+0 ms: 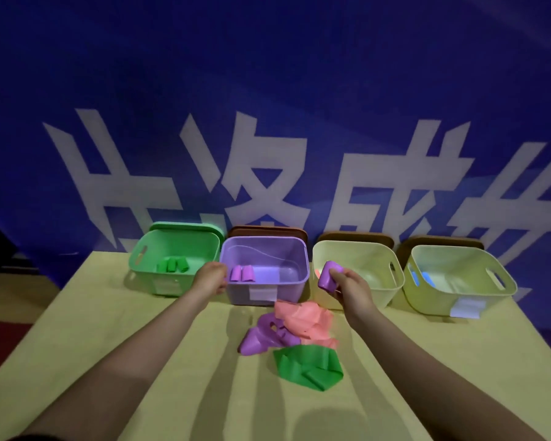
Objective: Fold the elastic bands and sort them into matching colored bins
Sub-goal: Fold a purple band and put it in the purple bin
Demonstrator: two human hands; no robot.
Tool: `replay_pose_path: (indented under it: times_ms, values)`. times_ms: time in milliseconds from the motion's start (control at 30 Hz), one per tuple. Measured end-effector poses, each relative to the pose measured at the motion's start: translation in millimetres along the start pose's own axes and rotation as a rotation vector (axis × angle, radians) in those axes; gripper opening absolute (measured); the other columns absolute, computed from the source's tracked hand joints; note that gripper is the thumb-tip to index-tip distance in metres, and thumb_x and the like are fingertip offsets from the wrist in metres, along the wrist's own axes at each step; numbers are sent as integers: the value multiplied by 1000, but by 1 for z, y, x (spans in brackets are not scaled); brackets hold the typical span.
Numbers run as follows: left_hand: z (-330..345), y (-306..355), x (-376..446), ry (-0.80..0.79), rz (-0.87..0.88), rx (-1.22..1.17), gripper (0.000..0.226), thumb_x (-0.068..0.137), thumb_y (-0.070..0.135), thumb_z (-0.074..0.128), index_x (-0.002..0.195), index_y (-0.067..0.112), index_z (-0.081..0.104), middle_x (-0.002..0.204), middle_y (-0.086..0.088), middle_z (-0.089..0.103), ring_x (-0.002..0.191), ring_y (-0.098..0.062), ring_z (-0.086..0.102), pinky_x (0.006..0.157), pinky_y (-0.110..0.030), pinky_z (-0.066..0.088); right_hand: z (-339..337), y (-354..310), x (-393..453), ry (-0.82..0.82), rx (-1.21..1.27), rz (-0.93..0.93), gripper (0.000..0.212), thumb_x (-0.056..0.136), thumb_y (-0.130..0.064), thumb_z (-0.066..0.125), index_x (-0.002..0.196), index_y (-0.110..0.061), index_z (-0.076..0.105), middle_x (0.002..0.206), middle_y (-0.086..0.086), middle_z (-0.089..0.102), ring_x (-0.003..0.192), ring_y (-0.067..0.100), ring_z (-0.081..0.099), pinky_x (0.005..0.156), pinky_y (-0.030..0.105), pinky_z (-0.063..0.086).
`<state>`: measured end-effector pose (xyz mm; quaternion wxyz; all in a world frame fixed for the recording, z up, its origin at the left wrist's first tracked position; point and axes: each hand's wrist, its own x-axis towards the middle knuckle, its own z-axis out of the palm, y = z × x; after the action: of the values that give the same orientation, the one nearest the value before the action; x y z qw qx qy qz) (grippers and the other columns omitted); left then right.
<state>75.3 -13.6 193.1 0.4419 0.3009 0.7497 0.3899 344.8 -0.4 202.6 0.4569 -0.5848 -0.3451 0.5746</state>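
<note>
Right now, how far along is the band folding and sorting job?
Partly done. Folded bands already sit in the green bin and the purple bin, and the two pale bins show pink and blue pieces. In hand: the right hand holds a folded purple band, while the left hand rests at the purple bin's near corner. Left: the loose purple, pink and green bands on the table.

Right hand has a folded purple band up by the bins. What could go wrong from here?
1. The right hand holds the purple band in front of the cream bin, not the purple bin; dropped now, it would likely be mis-sorted.
2. The grip covers only one end, so the fold may spring open.
</note>
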Motion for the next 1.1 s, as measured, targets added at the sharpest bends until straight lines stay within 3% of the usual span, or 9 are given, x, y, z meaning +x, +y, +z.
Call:
replay_pose_path:
  times_ms: [133, 267, 400, 500, 700, 800, 933, 1100]
  values:
    - [-22, -15, 27, 57, 25, 85, 17, 94, 11, 46, 79, 12, 55, 70, -7, 52, 62, -19, 47, 58, -27, 41, 41, 10, 18, -35, -56, -8, 16, 89, -8, 64, 73, -10, 62, 72, 8, 57, 70, 20, 52, 68, 31, 47]
    - [-35, -22, 58, 53, 99, 237, 9, 92, 17, 50, 96, 16, 59, 98, -13, 64, 88, -28, 62, 82, -36, 54, 79, 29, 48, -36, -184, -6, 13, 85, -13, 70, 73, -11, 65, 78, 10, 61, 75, 22, 54, 68, 31, 45]
    - [-40, -22, 96, 1, 177, 453, 27, 92, 18, 52, 116, 10, 62, 117, -10, 64, 105, -27, 60, 85, -29, 47, 111, 46, 83, -53, -311, 76, 11, 86, -19, 70, 79, -12, 67, 79, 10, 63, 75, 24, 55, 64, 29, 46]
    - [-34, -21, 127, -11, 224, 560, 31, 91, 19, 51, 119, 11, 62, 118, -8, 63, 104, -25, 60, 83, -28, 45, 132, 60, 113, -1, -442, 69, 19, 84, -14, 72, 66, -13, 63, 66, 10, 59, 68, 24, 52, 68, 36, 49]
    - [-15, -22, 180, 62, 394, 761, 31, 93, 27, 49, 119, 15, 62, 113, -6, 57, 97, -24, 58, 78, -38, 52, 160, 83, 178, -82, -680, 137, 17, 82, -14, 70, 68, -5, 68, 66, 11, 58, 62, 19, 49, 60, 28, 40]
    - [-9, -28, 191, 104, 450, 812, 33, 95, 28, 48, 123, 15, 58, 113, -6, 53, 106, -23, 51, 77, -36, 49, 169, 98, 205, -128, -756, 149, 32, 80, -16, 73, 51, -13, 58, 56, 5, 55, 61, 20, 48, 64, 31, 43]
    - [-4, -41, 196, 149, 498, 767, 33, 96, 27, 49, 124, 13, 56, 112, -9, 52, 110, -26, 48, 75, -37, 45, 185, 110, 230, -182, -833, 169, 37, 82, -18, 72, 49, -15, 54, 52, 3, 53, 65, 22, 51, 67, 31, 42]
    - [-2, -47, 200, 165, 523, 733, 30, 96, 24, 51, 122, 11, 58, 110, -10, 52, 106, -26, 50, 70, -34, 43, 196, 118, 242, -237, -878, 231, 35, 89, -21, 64, 57, -21, 49, 78, 9, 57, 78, 21, 52, 77, 30, 45]
